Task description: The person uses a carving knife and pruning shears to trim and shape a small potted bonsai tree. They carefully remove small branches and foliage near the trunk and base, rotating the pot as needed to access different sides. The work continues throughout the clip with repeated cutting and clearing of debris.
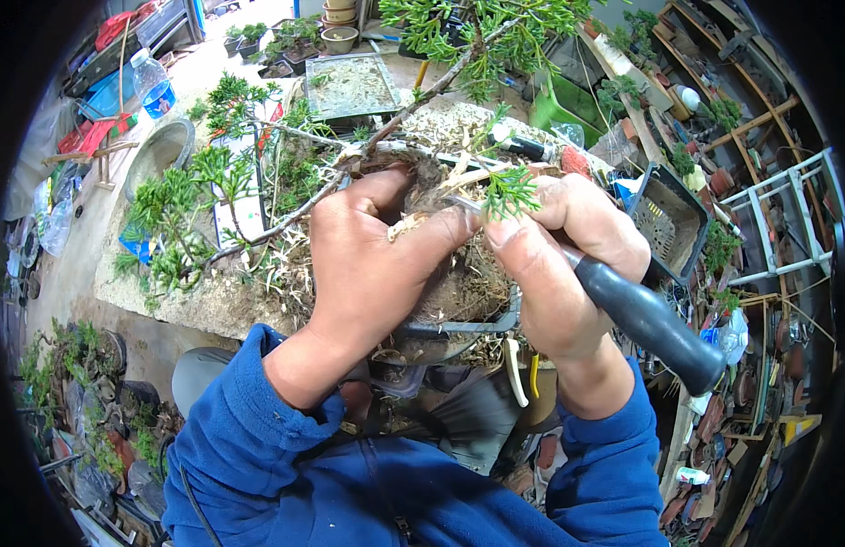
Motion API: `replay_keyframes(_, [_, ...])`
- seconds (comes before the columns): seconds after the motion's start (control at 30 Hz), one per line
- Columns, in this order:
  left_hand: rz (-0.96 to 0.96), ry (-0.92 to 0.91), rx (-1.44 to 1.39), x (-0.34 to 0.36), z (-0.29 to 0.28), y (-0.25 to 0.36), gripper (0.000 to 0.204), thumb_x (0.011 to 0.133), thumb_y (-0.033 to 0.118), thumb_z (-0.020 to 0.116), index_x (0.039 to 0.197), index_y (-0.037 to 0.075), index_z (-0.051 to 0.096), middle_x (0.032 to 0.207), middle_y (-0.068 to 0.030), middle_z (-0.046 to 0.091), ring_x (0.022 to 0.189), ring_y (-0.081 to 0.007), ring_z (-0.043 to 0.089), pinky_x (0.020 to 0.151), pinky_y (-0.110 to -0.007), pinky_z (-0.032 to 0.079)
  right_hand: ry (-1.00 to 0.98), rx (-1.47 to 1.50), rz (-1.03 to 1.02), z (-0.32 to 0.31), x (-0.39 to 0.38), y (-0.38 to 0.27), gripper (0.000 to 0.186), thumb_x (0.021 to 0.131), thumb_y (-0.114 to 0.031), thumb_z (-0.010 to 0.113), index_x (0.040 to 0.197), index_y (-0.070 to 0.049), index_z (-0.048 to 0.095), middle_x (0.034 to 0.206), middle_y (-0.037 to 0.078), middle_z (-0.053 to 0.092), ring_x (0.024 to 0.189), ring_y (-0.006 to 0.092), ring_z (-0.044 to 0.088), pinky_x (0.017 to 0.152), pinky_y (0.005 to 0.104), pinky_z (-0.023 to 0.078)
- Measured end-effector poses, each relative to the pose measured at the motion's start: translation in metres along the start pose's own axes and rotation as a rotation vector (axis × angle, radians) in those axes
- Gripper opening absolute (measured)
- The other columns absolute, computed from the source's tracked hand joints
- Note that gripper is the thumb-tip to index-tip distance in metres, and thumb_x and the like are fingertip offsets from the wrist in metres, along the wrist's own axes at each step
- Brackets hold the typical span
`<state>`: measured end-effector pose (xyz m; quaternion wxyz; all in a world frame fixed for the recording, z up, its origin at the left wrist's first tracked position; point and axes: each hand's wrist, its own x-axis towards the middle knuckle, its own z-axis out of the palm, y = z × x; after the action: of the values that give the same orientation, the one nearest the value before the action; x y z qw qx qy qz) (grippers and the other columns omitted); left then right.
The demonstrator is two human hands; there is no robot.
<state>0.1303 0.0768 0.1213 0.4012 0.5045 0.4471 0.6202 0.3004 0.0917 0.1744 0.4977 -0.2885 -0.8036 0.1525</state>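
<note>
A small juniper (386,132) with forked branches and green sprays stands in a dark pot (492,321) full of soil and pale shavings. My left hand (363,264) grips its trunk (420,182), thumb pressed on the wood beside the blade. My right hand (568,273) is closed on a carving tool with a black handle (650,324); its metal tip (461,202) touches the trunk by my left thumb. Below the pot are a pale-handled tool (515,369) and a yellow-handled one (535,376).
The pot rests on a stone slab (153,292). Around are a grey basin (158,155), a black plastic crate (668,223), a green bin (568,105), a water bottle (153,87), a white ladder (787,228) and potted plants (85,383) at lower left.
</note>
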Motion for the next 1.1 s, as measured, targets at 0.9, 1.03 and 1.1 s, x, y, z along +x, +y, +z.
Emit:
replay_keyframes(0.9, [0.012, 0.043, 0.026, -0.003, 0.007, 0.003, 0.029, 0.09, 0.024, 0.082, 0.101, -0.003, 0.078, 0.077, -0.0101, 0.074, 0.07, -0.0104, 0.061, 0.067, -0.033, 0.052, -0.375, 0.463, 1.093, -0.023, 0.09, 0.009, 0.018, 0.096, -0.015, 0.061, 0.085, -0.001, 0.065, 0.052, 0.0, 0.05, 0.037, 0.0099, 0.038, 0.038, 0.0314, 0.044])
replay_keyframes(1.03, [0.116, 0.016, 0.352, -0.009, 0.001, 0.004, 0.039, 0.09, 0.033, 0.086, 0.085, -0.002, 0.071, 0.069, -0.016, 0.069, 0.061, -0.0223, 0.063, 0.061, -0.04, 0.051, -0.387, 0.59, 0.82, -0.033, 0.07, 0.011, 0.019, 0.09, -0.006, 0.068, 0.072, -0.001, 0.066, 0.056, 0.008, 0.062, 0.038, 0.0149, 0.058, 0.033, 0.025, 0.035])
replay_keyframes(1.1, [0.129, 0.01, 0.32, -0.009, 0.001, 0.003, 0.038, 0.087, 0.032, 0.089, 0.086, -0.002, 0.07, 0.074, -0.0198, 0.071, 0.065, -0.0327, 0.07, 0.062, -0.043, 0.054, -0.474, 0.531, 0.727, -0.039, 0.063, 0.013, 0.018, 0.094, -0.007, 0.07, 0.081, 0.003, 0.063, 0.057, 0.011, 0.061, 0.036, 0.0139, 0.055, 0.032, 0.026, 0.042])
